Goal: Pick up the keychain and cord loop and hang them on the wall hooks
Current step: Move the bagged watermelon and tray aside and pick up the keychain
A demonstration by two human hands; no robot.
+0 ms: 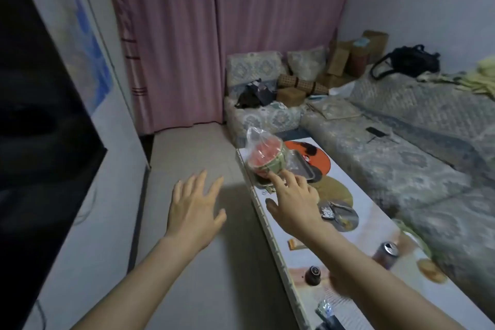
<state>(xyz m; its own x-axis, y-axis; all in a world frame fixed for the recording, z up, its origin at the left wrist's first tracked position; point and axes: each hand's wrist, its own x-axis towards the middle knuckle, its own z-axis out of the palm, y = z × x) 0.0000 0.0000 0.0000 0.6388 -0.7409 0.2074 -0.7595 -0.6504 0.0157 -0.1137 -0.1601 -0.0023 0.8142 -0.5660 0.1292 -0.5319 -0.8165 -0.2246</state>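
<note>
My right hand (292, 201) reaches over the long low table (356, 238), fingers spread, holding nothing. Just beyond its fingertips, small metal pieces of what looks like the keychain (268, 190) lie near the table's left edge, partly hidden by the fingers. A black-and-white tag with a cord or ring (334, 210) lies to the right of that hand. My left hand (195, 211) hovers open over the floor, left of the table. No wall hooks are visible.
A bagged watermelon half (265, 159) sits on a dark tray (302, 169) at the table's far end. A drink can (387, 250), a small black round object (313, 274) and a snack wrapper (325, 309) are nearer. Sofa right, pink curtain behind, dark TV left.
</note>
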